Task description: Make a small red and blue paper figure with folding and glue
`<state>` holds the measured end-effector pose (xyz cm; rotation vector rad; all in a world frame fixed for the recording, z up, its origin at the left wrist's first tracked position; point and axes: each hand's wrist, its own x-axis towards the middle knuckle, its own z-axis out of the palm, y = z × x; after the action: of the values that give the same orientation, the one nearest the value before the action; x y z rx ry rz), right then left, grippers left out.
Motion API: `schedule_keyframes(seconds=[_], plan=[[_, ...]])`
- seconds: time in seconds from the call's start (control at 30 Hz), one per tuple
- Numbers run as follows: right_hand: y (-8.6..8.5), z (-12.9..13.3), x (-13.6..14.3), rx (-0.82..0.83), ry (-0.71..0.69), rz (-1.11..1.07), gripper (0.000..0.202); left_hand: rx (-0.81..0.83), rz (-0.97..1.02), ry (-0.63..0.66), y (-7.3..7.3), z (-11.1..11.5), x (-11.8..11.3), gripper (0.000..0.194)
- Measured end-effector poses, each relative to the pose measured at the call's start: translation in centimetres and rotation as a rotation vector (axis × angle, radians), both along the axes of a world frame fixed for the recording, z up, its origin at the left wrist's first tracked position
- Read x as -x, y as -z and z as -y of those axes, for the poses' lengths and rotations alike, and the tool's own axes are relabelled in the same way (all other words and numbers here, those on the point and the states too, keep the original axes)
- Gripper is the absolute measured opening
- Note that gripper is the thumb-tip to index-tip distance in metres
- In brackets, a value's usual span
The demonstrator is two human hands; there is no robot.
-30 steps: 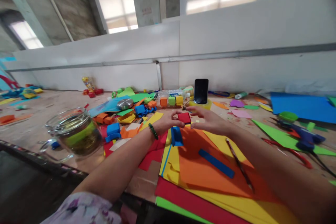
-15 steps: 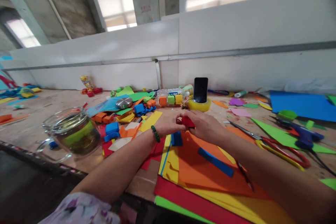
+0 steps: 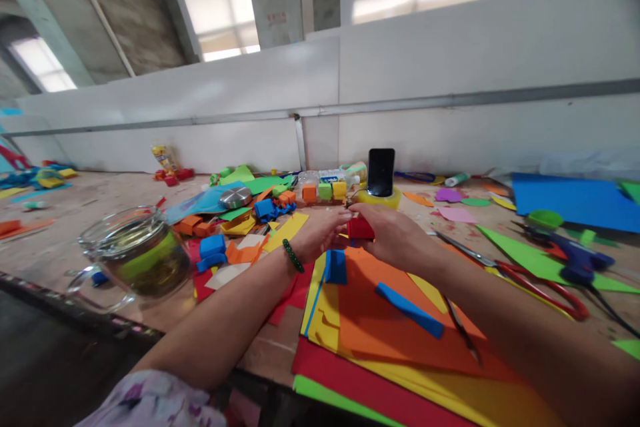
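Observation:
Above the stacked coloured sheets, a small red folded piece (image 3: 361,228) sits between my two hands. My right hand (image 3: 395,233) is closed on it from the right, fingers bent over its top. On its left side is my left hand (image 3: 323,233), fingers curled and thumb side near the piece; whether it grips it is unclear. Below the hands a blue folded piece (image 3: 335,267) lies on the orange sheet (image 3: 370,320), with a blue strip (image 3: 410,309) to its right.
A glass cup of tea (image 3: 143,253) stands at the left. Scissors (image 3: 520,273) and a blue glue gun (image 3: 583,257) lie at the right. A phone (image 3: 381,172) stands behind the hands on a yellow tape roll (image 3: 383,199). Foam pieces are scattered left of centre.
My left hand has loosened and shifted slightly away from the red piece, its fingers lower. More of the red piece shows beside my right hand.

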<state>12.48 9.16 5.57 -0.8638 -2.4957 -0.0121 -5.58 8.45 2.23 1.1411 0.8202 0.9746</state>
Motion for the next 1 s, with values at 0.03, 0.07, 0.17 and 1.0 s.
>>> schedule_keyframes(seconds=[0.03, 0.07, 0.17, 1.0], plan=[[0.0, 0.0, 0.0, -0.003, -0.004, -0.002, 0.039, 0.012, 0.017, 0.011, -0.1, 0.1, -0.1, 0.04], [0.0, -0.1, 0.0, -0.006, -0.007, -0.003, 0.039, 0.023, 0.033, 0.021, -0.1, 0.1, -0.1, 0.04], [0.0, -0.1, 0.0, -0.02, -0.019, -0.006, 0.038, 0.053, 0.082, 0.056, 0.0, 0.3, -0.2, 0.039], [-1.4, 1.1, 0.2, -0.115, -0.017, -0.009, 0.054, -0.071, 0.252, 0.127, 0.7, 0.1, -0.2, 0.036]])
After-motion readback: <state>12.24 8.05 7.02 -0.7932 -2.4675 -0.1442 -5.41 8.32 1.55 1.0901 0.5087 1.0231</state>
